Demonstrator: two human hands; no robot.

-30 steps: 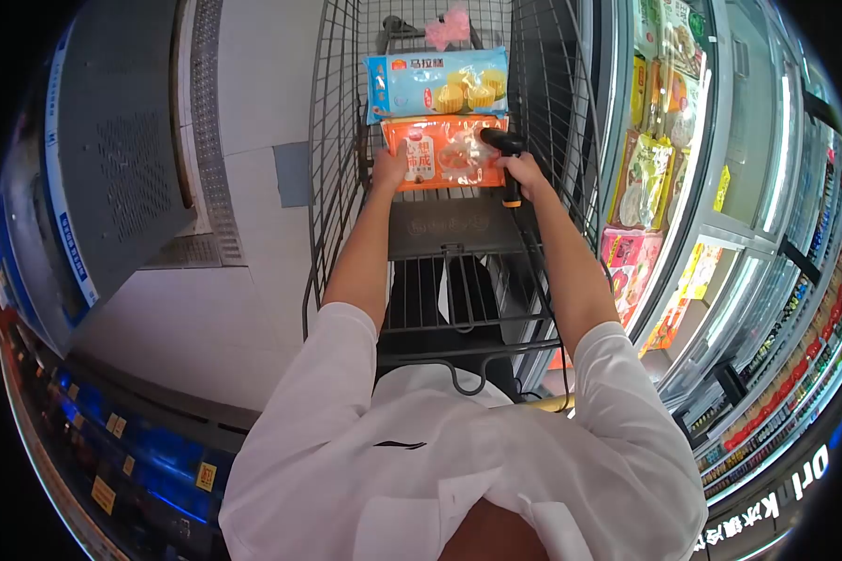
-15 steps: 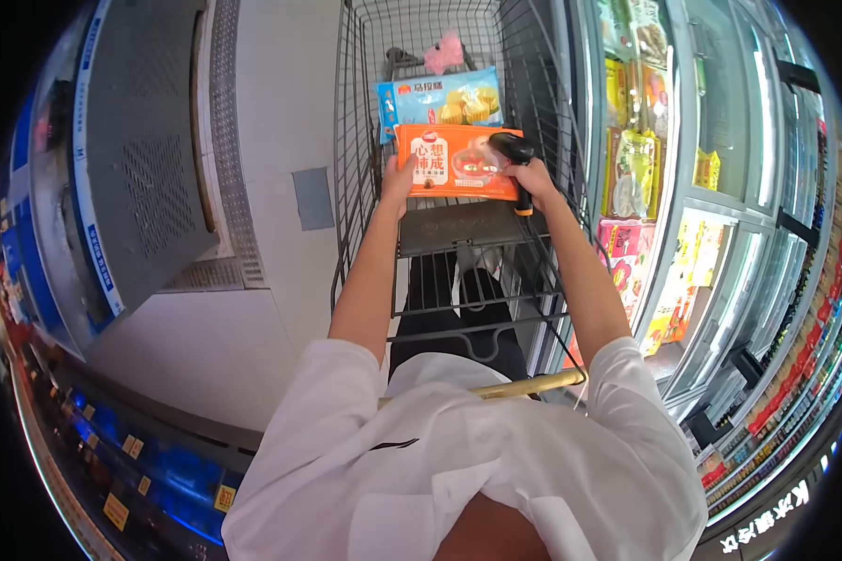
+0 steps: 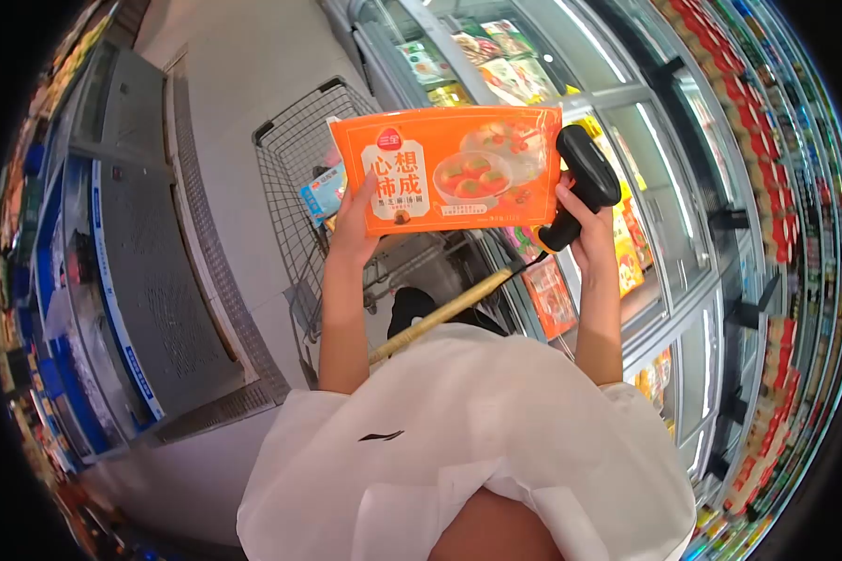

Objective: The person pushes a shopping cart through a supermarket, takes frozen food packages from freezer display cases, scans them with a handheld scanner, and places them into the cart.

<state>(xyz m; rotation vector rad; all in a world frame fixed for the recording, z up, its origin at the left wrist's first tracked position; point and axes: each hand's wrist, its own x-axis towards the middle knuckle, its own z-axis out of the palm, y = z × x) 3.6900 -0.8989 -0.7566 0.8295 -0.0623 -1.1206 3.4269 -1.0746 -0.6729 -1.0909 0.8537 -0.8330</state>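
An orange frozen food package (image 3: 449,201) with pictures of round red dumplings is held up in front of me, its printed front toward my face. My left hand (image 3: 354,222) grips its lower left side, thumb on the front. My right hand (image 3: 589,222) is closed around the handle of a black barcode scanner (image 3: 587,168) with a yellow-orange base. That hand also sits against the package's right edge; whether its fingers pinch the package is hidden. A yellow-brown rod (image 3: 449,309) lies across in front of my waist.
A wire shopping cart (image 3: 285,154) stands ahead to the left, with a blue package (image 3: 325,194) in it. Glass-doored freezers (image 3: 636,140) with bagged food line the right side. A grey metal cabinet (image 3: 159,271) stands on the left, beside pale floor tiles (image 3: 229,84).
The orange package and scanner have risen out of the cart toward me. My body has turned to the right, so the cart now appears further left.
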